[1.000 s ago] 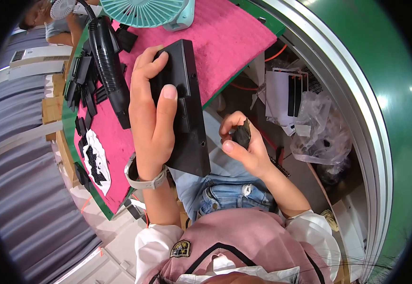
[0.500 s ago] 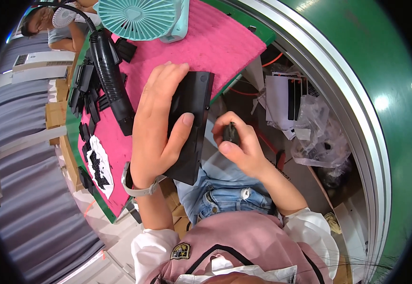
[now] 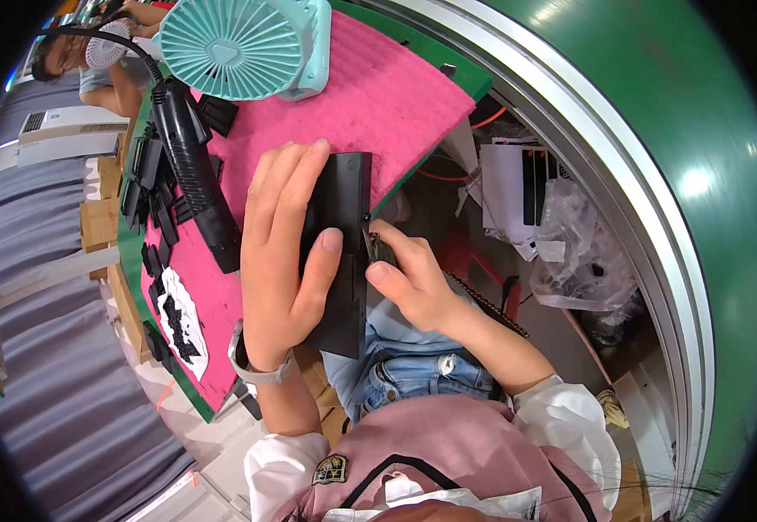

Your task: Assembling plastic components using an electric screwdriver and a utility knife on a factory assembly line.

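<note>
A long black rectangular plastic case (image 3: 352,196) lies on the pink mat's near edge and juts out over my lap. My left hand (image 3: 278,252) holds it from the left, palm down, with fingers stretched along its top and the thumb across its face. At the case's right edge, near a small screw-like spot, my right hand (image 3: 409,278) is closed around a small dark tool (image 3: 383,252). The tool's end meets or nearly meets that edge; its exact kind is hidden by my fingers.
On the pink mat (image 3: 396,96) stand a turquoise fan (image 3: 235,48) and a black corded hand tool (image 3: 191,165). Black plastic pieces (image 3: 144,178) pile up at left, near a white cloth (image 3: 178,322) with dark bits. Plastic bags (image 3: 583,252) lie at right. Another person (image 3: 104,70) sits far left.
My right hand has moved left with the dark tool, from a gap beside the case to its right edge. My left hand keeps its place on the case. The whole view has shifted slightly.
</note>
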`<state>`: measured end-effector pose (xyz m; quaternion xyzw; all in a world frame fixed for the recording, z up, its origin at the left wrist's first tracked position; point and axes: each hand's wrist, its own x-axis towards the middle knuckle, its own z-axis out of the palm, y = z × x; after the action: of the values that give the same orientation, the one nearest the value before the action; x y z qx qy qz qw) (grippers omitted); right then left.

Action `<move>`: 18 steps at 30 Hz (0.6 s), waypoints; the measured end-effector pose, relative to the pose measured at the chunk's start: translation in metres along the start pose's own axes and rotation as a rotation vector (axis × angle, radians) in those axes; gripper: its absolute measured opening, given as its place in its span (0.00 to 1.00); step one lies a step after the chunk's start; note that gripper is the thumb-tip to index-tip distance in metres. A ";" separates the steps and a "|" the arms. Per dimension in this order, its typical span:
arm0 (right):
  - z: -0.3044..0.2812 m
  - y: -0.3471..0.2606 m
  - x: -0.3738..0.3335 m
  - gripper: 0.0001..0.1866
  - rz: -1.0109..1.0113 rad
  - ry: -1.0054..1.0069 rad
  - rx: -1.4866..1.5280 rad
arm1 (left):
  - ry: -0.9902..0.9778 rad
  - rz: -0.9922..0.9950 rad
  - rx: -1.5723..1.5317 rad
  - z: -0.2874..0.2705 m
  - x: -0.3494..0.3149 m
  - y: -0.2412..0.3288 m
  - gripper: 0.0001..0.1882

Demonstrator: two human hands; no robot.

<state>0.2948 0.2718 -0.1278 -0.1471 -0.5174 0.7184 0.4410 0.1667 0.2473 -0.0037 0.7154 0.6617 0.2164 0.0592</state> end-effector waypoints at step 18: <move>-0.008 -0.006 0.007 0.23 -0.015 0.006 -0.117 | -0.030 0.000 -0.049 -0.002 0.003 -0.005 0.28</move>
<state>0.2988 0.2825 -0.1237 -0.1707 -0.5584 0.6832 0.4386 0.1615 0.2503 -0.0028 0.7167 0.6555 0.2218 0.0863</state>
